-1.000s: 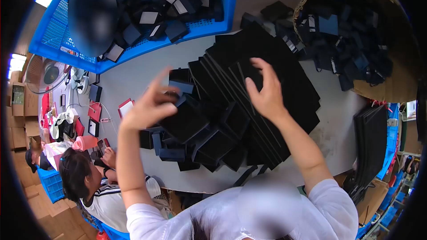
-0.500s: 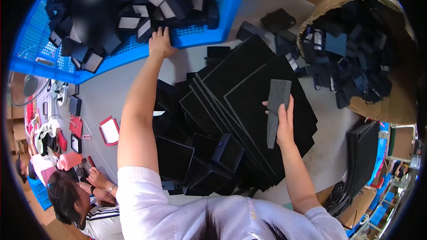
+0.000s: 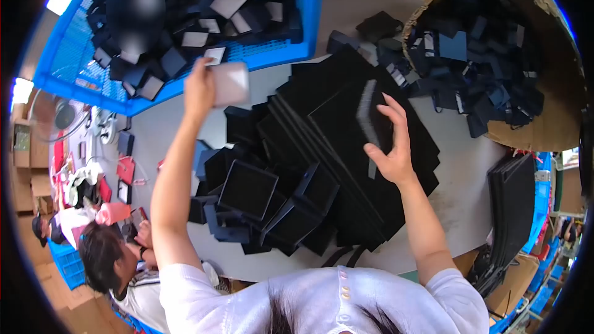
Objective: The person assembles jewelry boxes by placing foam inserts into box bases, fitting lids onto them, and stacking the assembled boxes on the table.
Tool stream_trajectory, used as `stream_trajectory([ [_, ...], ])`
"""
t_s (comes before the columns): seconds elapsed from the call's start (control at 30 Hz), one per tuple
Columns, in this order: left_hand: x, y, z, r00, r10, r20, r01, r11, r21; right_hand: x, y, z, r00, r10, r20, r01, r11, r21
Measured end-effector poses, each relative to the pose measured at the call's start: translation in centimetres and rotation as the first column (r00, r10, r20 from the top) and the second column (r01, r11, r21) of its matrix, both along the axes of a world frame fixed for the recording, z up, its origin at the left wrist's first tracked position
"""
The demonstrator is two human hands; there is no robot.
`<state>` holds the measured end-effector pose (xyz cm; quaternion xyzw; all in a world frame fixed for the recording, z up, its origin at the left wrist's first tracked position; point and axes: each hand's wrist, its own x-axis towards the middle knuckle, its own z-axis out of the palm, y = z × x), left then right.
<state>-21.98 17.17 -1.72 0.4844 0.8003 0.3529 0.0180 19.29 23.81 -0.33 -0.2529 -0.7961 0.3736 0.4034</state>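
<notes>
My left hand [image 3: 199,91] grips a small box with a pale face [image 3: 231,84] at the front edge of the blue crate [image 3: 284,54]. Over the stack of black foam sheets [image 3: 337,127], my right hand [image 3: 394,139] has its thumb and fingers around a dark foam piece [image 3: 367,111] with a lighter grey edge, partly blurred. Left of the sheets lies a pile of open dark boxes [image 3: 249,190], touching their side. More dark boxes, some with pale faces, fill the crate.
A torn cardboard box [image 3: 532,133] with many dark pieces stands at the right, more black sheets [image 3: 510,201] below it. Loose dark boxes [image 3: 378,26] lie beyond the stack. At the left, another person [image 3: 114,260] sits near red boxes and a fan.
My left hand has come away from the crate's rim with a pale-faced box. The foam piece in my right hand has turned and moved slightly left. The camera view has shifted.
</notes>
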Motion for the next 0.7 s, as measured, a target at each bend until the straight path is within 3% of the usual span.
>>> stream_trajectory([
  [0.03, 3.6, -1.8, 2.5, 0.994, -0.045, 0.098, 0.053, 0.995, -0.084, -1.3, -0.6, 1.6, 0.998, 0.054, 0.042, -0.058, 0.992, 0.112],
  [0.17, 13.6, -6.4, 5.9, 0.907, -0.313, 0.281, 0.299, 0.950, 0.094, -5.1, -3.7, 5.5, 0.936, 0.245, 0.252, -0.324, 0.879, 0.349],
  [0.23, 16.8, -7.1, 7.4, 0.610, -0.322, 0.724, 0.299, 0.940, 0.166, -5.5, -4.9, 6.2, 0.898, 0.243, 0.367, -0.385, 0.837, 0.388],
  [0.27, 17.9, -7.4, 8.0, 0.435, -0.311, 0.845, 0.256, 0.942, 0.215, -5.2, -5.1, 6.6, 0.892, 0.278, 0.357, -0.407, 0.837, 0.365],
  [0.3, 18.7, -7.6, 8.2, 0.284, -0.346, 0.894, 0.220, 0.931, 0.290, -4.6, -5.2, 7.1, 0.891, 0.271, 0.364, -0.406, 0.833, 0.376],
  [0.37, 20.4, -8.1, 8.9, 0.226, -0.311, 0.923, 0.214, 0.940, 0.264, -3.4, -5.1, 8.1, 0.828, 0.279, 0.486, -0.502, 0.755, 0.421],
  [0.43, 21.9, -8.1, 8.3, 0.317, -0.394, 0.863, 0.225, 0.915, 0.335, -2.7, -5.1, 8.2, 0.816, 0.288, 0.502, -0.525, 0.734, 0.431],
  [0.5, 22.5, -8.4, 8.9, 0.379, -0.380, 0.844, 0.280, 0.916, 0.287, -2.7, -5.2, 7.8, 0.907, 0.421, 0.027, -0.416, 0.883, 0.216],
  [0.53, 22.9, -8.4, 9.4, 0.379, -0.387, 0.840, 0.287, 0.913, 0.292, -2.7, -5.7, 7.6, 0.969, 0.237, -0.075, -0.217, 0.954, 0.208],
  [0.57, 23.6, -8.6, 10.0, 0.387, -0.433, 0.814, 0.202, 0.901, 0.384, -2.8, -6.2, 7.6, 0.983, 0.152, -0.099, -0.144, 0.986, 0.085],
  [0.63, 24.1, -8.8, 10.4, 0.400, -0.473, 0.785, 0.113, 0.876, 0.469, -2.7, -5.7, 7.6, 0.974, 0.128, 0.186, -0.167, 0.964, 0.207],
  [0.7, 23.9, -8.9, 10.4, 0.568, -0.484, 0.666, 0.191, 0.865, 0.465, -2.9, -5.9, 8.1, 0.957, 0.121, 0.263, -0.197, 0.938, 0.286],
])
